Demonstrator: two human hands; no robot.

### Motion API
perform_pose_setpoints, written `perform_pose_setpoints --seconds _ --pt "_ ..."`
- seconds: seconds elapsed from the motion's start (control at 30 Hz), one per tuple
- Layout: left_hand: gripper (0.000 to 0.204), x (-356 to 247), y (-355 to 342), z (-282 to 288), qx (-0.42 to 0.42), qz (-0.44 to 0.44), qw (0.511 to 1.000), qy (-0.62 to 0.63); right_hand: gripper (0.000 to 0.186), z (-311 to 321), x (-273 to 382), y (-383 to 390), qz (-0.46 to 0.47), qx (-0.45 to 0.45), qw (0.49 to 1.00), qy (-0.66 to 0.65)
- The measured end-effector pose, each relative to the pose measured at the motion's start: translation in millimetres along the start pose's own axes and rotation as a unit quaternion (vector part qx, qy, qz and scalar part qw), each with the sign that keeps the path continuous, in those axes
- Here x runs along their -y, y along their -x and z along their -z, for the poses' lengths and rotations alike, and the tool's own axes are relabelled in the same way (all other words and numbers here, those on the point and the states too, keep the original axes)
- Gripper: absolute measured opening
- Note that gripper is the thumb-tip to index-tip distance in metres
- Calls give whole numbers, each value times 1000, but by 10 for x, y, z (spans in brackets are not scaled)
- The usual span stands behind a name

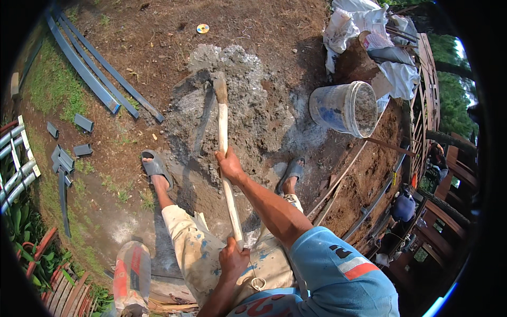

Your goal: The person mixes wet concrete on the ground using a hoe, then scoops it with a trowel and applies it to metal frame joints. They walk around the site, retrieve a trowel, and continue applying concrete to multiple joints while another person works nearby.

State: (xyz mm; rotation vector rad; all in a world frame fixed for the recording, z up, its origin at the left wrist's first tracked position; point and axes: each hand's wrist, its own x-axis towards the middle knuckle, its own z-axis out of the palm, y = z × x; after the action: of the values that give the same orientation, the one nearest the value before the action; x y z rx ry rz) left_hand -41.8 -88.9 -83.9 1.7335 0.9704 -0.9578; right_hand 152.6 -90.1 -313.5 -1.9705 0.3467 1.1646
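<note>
I stand over a grey heap of dry mortar mix (237, 100) spread on brown soil. Both hands grip a long pale wooden handle (224, 127) of a hoe. Its metal head (219, 87) rests in the top of the heap. My right hand (231, 165) holds the handle near its middle, arm stretched forward. My left hand (232, 259) is closed on the handle's near end, close to my waist. My feet in grey sandals (156, 165) (293, 169) stand on either side of the handle at the heap's near edge.
A blue-and-white bucket (343, 108) with grey mix stands right of the heap. White sacks (369, 31) lie at the back right. Long grey metal channels (90, 68) and short offcuts (66, 158) lie left. A wooden railing (428, 95) and another person (404, 207) are right.
</note>
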Motion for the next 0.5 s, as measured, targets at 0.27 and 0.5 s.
perform_pose_setpoints --seconds 0.27,0.5 --pt "36 624 1102 -16 110 24 994 0 39 58 -323 1461 -94 -77 983 -135" --pt "31 -74 -1266 419 -130 -116 977 -120 33 294 1031 -926 63 -14 960 -274"
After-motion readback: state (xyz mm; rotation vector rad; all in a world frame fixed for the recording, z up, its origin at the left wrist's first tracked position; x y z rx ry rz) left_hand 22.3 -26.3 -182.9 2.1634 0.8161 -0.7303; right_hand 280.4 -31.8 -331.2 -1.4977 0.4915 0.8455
